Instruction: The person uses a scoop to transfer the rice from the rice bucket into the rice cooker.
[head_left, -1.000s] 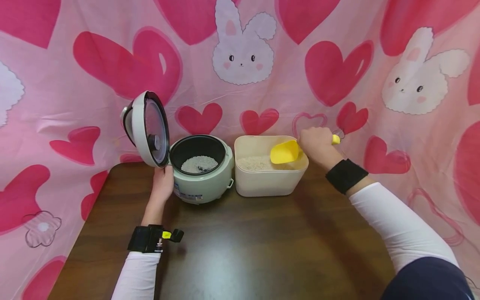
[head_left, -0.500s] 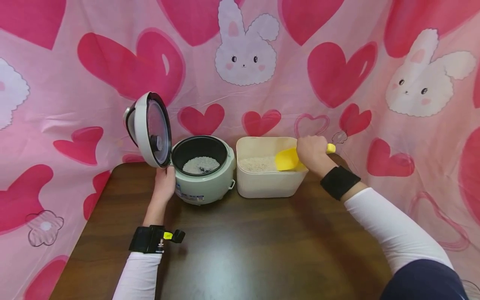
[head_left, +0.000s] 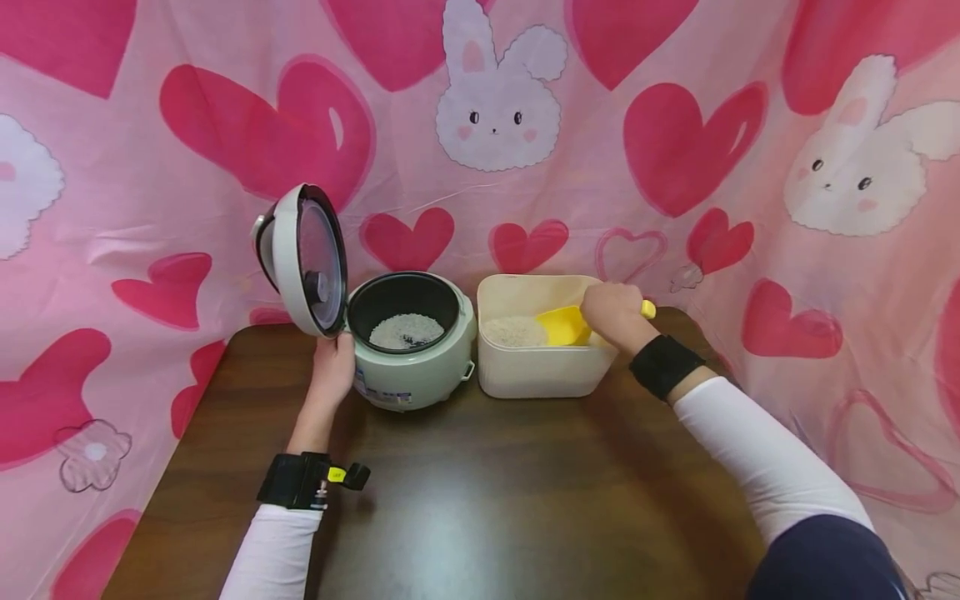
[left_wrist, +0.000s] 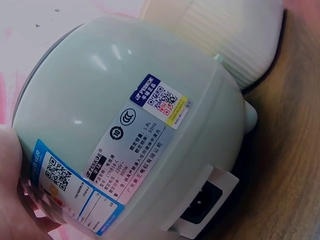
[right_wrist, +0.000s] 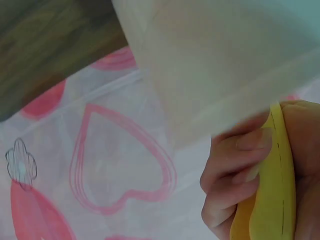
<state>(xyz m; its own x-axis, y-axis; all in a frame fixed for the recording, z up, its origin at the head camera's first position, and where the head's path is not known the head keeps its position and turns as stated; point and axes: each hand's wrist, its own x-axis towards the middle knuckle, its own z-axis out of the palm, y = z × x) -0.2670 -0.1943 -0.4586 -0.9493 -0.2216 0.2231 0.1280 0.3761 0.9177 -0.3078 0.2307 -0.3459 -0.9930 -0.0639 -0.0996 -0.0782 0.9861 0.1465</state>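
Note:
My left hand holds the pale green rice cooker at its hinge side, just under the raised lid. In the left wrist view, the thumb lies by the cooker's labelled wall and fingertips show beyond it. White rice lies in the dark inner pot. My right hand grips the handle of a yellow scoop. The scoop's bowl is down inside the cream bin, against the rice there. In the right wrist view, curled fingers wrap the yellow handle.
Cooker and bin stand side by side at the back of the dark wooden table. Behind them hangs a pink cloth with hearts and rabbits. A power socket shows on the cooker's side.
My right hand has moved down and left, taking the scoop lower into the bin's rice. My left hand stays at the cooker, with the lid still raised.

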